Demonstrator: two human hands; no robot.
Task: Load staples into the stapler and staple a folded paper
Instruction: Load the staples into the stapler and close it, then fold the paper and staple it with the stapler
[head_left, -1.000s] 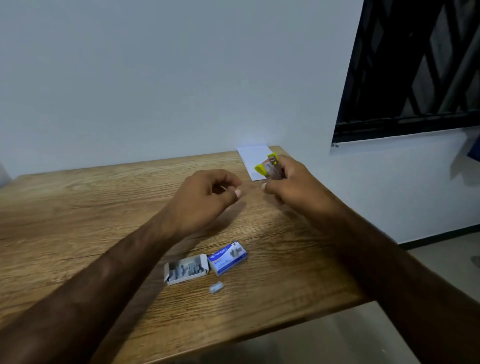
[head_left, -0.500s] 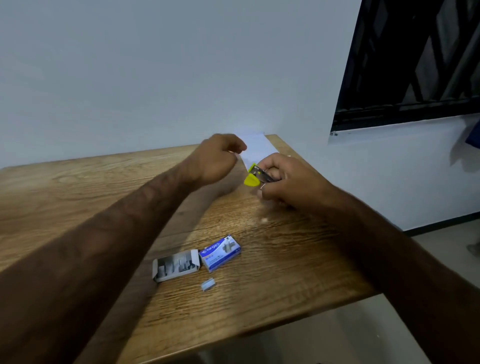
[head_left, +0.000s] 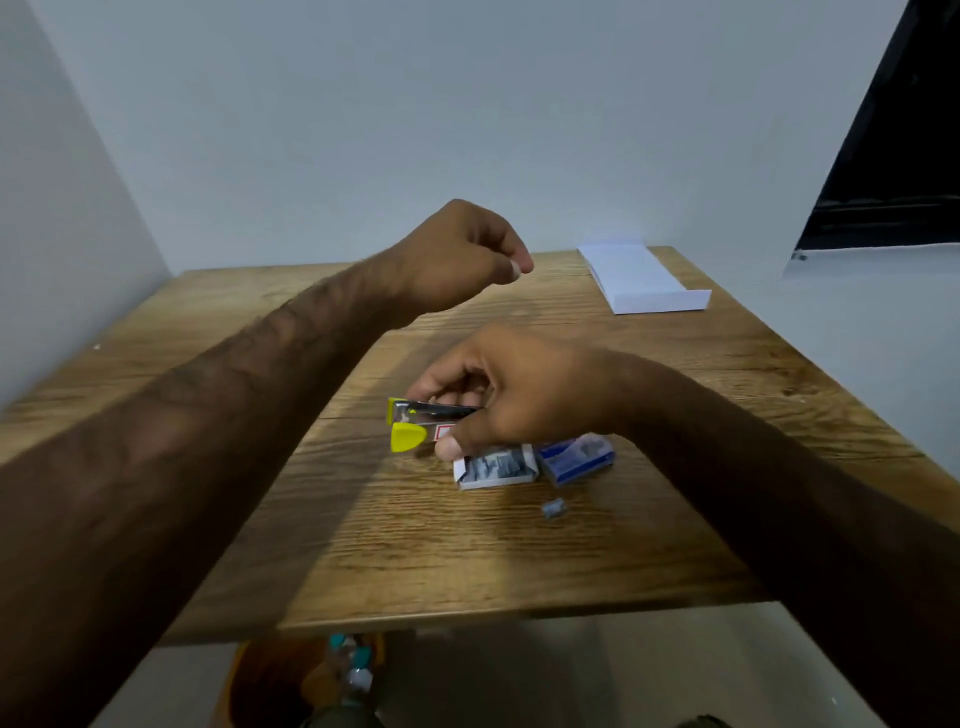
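The right hand (head_left: 519, 395) grips the stapler (head_left: 423, 422) just left of the frame's middle, low over the table (head_left: 208, 364), w/ its yellow tip pointing left. The left hand (head_left: 457, 260) is up in the air above it, fingers curled, nothing seen in it. The staple box (head_left: 496, 466) lies open just under the right hand, grey staples showing, w/ its blue sleeve (head_left: 576, 457) touching it on the right & a small loose staple bit (head_left: 554, 507) below. The folded paper (head_left: 644, 280) sits far off at the upper right, not yet stapled. So prob. the loading step; can't tell if staples are in yet. Writing: a red-edged label on the stapler & white print on the sleeve, both too blurry to read.
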